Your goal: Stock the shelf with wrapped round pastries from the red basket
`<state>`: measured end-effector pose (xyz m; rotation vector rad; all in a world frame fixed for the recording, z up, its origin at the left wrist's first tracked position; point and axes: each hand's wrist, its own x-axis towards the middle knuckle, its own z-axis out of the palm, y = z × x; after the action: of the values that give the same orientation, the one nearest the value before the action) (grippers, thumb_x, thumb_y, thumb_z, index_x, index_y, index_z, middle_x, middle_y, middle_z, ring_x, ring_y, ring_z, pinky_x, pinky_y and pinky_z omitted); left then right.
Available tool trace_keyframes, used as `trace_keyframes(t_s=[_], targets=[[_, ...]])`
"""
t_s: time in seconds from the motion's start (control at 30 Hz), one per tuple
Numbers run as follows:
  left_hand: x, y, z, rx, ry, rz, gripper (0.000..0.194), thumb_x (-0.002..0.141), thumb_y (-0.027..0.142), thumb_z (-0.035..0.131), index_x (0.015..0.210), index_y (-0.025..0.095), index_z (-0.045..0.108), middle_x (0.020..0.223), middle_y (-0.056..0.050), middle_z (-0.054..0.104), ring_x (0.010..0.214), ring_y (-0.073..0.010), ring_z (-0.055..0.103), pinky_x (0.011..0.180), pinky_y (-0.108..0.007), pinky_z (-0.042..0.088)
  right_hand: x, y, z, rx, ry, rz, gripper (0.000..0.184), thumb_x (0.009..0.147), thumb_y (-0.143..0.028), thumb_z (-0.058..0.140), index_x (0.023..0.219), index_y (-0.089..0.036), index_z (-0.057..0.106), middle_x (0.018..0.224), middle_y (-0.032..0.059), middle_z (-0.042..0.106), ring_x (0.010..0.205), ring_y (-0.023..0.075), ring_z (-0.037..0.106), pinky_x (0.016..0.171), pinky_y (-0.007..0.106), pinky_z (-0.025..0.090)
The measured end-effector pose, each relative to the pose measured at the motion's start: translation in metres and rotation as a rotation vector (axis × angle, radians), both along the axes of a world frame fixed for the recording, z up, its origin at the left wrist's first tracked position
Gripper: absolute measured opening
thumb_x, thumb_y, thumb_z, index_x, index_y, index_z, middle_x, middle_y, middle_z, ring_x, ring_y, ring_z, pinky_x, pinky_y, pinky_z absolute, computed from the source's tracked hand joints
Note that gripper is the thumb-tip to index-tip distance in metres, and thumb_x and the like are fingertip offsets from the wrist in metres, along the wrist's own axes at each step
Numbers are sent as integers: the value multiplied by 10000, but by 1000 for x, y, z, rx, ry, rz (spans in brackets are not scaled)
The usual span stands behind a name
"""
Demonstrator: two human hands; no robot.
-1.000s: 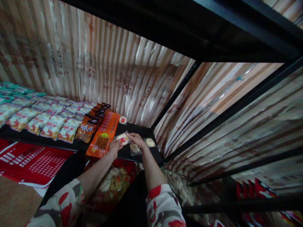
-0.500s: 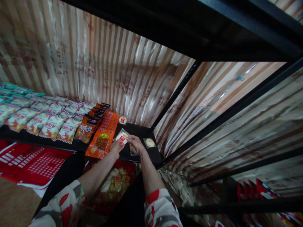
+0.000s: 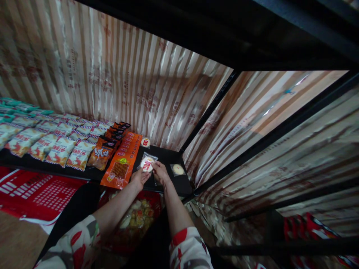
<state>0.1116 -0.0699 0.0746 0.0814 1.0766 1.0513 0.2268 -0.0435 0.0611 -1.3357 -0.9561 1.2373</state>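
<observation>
Between both hands is a round white pastry in a clear wrapper point(image 3: 146, 163) with a red label, just above the black shelf point(image 3: 168, 153). My left hand point(image 3: 141, 177) grips its lower edge, fingers closed. My right hand point(image 3: 160, 172) pinches its right side. Left of it lies a flat orange snack packet point(image 3: 121, 160). One wrapped pastry point(image 3: 145, 142) sits at the back by the wall, and another pale one point(image 3: 177, 169) lies to the right. Something wrapped beneath my right hand is mostly hidden.
Rows of white snack bags point(image 3: 60, 149) and brown-orange bags point(image 3: 101, 152) line the shelf's left side. Below stand a red basket of wrapped goods point(image 3: 157, 203) and a red perforated basket point(image 3: 42, 198). A black post point(image 3: 210, 110) rises at the corner; an upper shelf hangs overhead.
The held pastry has turned from tilted to facing up, its label now more visible, and shifted slightly right. Both hands have moved a little with it.
</observation>
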Motion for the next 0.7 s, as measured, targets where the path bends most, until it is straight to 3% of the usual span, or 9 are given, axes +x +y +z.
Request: trace_keyframes(t_s=[0.33,0.7], targets=[[-1,6,-6,12,165,31,105,752,57,531,671,124,537,584,3,560,519,-53,551,619,-193,512,0,-2,12,-7,-6,-53,130,663,-246,663,730,-142,625,617,-5,625,481,55,491,447,156,332],[-1,15,2,173,407,32,176,685,48,569,830,141,604,788,-40,642,713,-113,605,653,-215,473,4,-5,21,-51,-90,21,170,659,-297,677,695,-145,611,573,-2,606,473,71,490,468,185,372]])
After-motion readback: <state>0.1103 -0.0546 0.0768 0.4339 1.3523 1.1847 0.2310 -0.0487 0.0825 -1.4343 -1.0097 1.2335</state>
